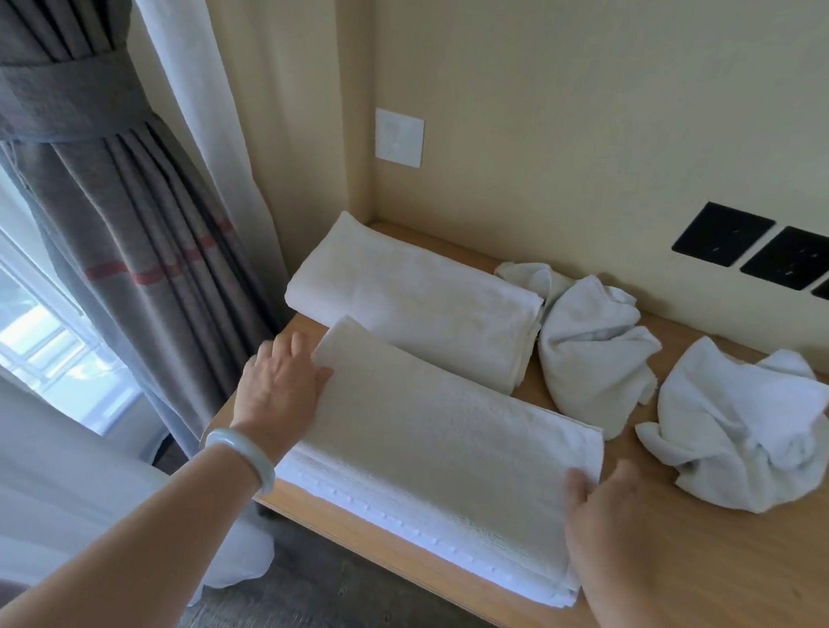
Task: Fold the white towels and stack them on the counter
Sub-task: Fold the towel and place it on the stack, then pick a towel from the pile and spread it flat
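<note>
A folded white towel point(443, 451) lies at the front left of the wooden counter point(734, 572). My left hand point(280, 386) grips its left end, thumb on top. My right hand point(607, 511) holds its right end, thumb on the upper layer. Behind it, against the corner, lies another folded white towel point(414, 298). Two crumpled white towels sit to the right: one point(595, 344) beside the folded towel, the other point(740, 428) further right.
The wall behind carries a white switch plate point(398, 137) and three black sockets point(790, 258). A tied grey curtain point(108, 175) and sheer white curtain hang at the left by the window. The counter's front edge drops to a dark floor.
</note>
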The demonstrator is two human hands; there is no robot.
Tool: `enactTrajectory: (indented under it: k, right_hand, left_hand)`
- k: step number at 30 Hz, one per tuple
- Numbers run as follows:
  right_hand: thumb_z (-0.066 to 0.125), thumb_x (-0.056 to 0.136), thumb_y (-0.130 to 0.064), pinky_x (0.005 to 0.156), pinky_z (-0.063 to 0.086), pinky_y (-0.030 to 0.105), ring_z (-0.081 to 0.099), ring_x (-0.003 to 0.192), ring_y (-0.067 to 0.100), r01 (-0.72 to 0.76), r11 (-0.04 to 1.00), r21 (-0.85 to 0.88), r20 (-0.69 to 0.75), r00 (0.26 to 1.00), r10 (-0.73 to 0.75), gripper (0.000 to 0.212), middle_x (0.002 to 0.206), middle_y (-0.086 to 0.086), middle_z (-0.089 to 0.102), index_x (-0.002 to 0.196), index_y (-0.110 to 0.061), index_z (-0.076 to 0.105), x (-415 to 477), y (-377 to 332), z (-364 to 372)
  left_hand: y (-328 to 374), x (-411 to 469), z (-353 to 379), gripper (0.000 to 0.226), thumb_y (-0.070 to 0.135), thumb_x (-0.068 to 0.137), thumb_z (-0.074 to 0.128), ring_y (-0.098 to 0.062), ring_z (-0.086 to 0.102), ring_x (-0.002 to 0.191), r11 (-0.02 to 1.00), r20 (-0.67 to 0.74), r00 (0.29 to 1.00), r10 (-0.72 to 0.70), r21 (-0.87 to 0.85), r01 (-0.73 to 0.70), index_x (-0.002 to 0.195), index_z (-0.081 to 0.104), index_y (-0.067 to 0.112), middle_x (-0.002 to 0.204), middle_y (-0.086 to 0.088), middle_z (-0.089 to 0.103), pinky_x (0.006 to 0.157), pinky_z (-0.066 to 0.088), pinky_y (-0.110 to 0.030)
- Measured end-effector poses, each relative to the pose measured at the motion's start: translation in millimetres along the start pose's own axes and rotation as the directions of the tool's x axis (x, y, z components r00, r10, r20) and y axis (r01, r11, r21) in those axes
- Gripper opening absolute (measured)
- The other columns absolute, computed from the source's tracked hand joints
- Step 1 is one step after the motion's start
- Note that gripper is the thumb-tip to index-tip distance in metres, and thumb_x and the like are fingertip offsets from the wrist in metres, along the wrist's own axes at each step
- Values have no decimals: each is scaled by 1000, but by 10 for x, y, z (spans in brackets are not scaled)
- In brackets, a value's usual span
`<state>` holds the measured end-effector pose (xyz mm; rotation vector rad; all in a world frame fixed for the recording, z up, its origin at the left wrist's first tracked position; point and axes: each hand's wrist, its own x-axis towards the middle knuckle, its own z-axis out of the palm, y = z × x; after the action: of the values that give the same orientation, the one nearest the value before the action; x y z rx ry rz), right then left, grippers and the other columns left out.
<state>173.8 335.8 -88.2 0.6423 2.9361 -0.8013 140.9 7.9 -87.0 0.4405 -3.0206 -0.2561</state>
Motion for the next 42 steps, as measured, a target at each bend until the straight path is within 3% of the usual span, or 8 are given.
enactTrajectory:
  k: [3, 5, 8, 13, 21, 31, 36, 42]
  right_hand:
    - [55, 94, -28, 104, 40, 40, 46, 129, 34, 331, 922, -202, -157, 918, -365, 57, 142, 20, 46, 142, 0, 39, -84, -347, 114]
    - [59, 93, -24, 114, 29, 41, 37, 139, 31, 501, 849, -169, -45, 856, -514, 62, 150, 17, 38, 145, 0, 36, -159, -589, 382]
    - [64, 88, -27, 119, 17, 41, 42, 136, 28, 594, 786, -170, 141, 804, -577, 63, 148, 15, 40, 141, 1, 43, -184, -665, 802]
    - [7, 97, -52, 118, -5, 36, -4, 149, 15, 540, 793, -281, 143, 841, -522, 69, 162, 2, 0, 154, -14, 7, -43, -212, 747]
    - [-13, 88, -62, 121, -10, 37, -28, 144, 13, 343, 891, -298, 132, 939, -317, 75, 157, -1, -27, 149, -19, -19, 22, 140, 567]
    - [-1, 90, -60, 119, -13, 30, -31, 141, 11, 324, 933, -157, 209, 934, -289, 73, 156, 0, -31, 143, -18, -28, 35, 168, 481]
    - [18, 101, -51, 121, -6, 37, -19, 147, 17, 301, 941, -153, 321, 916, -241, 71, 160, 3, -21, 152, -13, -14, 175, 28, 255]
    - [35, 101, -45, 121, 12, 34, 6, 149, 18, 146, 970, 193, 200, 962, -185, 64, 162, 2, 8, 154, -14, 14, 352, 259, -232]
  left_hand:
    - [509, -133, -36, 59, 39, 102, 35, -26, 24, 146, 980, -75, 978, 196, -21, -198, 151, 25, 8, 158, -7, 27, 120, 17, -39]
    - [919, -279, 72, 60, 38, 102, 11, -19, -6, 151, 939, 50, 938, 343, -33, -342, 156, 2, 12, 162, -2, -5, 119, -7, -34]
    - [1046, -385, 358, 73, 45, 88, -12, -16, -22, 144, 903, 198, 885, 421, 3, -430, 156, -2, 21, 164, -3, -7, 116, -18, -41]
    - [490, -281, 525, 72, 69, 88, -9, -13, -23, 146, 957, 189, 941, 281, 24, -290, 154, -10, 38, 160, 10, -18, 115, -20, -55]
    - [265, -254, 531, 69, 69, 92, -1, -23, -22, 147, 983, 131, 975, 182, 8, -184, 154, -9, 39, 162, 1, -18, 118, -13, -57]
    - [290, -168, 441, 87, 77, 84, 1, -26, -17, 149, 994, 281, 955, 98, 13, -106, 151, -25, 28, 159, -11, -28, 123, -2, -44]
    - [520, 67, 192, 84, 68, 94, 18, -34, -7, 150, 980, 394, 918, 39, 164, -113, 156, -7, 17, 161, -18, -14, 121, 5, -51]
    - [1503, -121, 91, 64, 50, 103, 23, -28, -3, 151, 909, 293, 871, 394, 19, -417, 156, 8, 20, 164, -11, -8, 120, 7, -47]
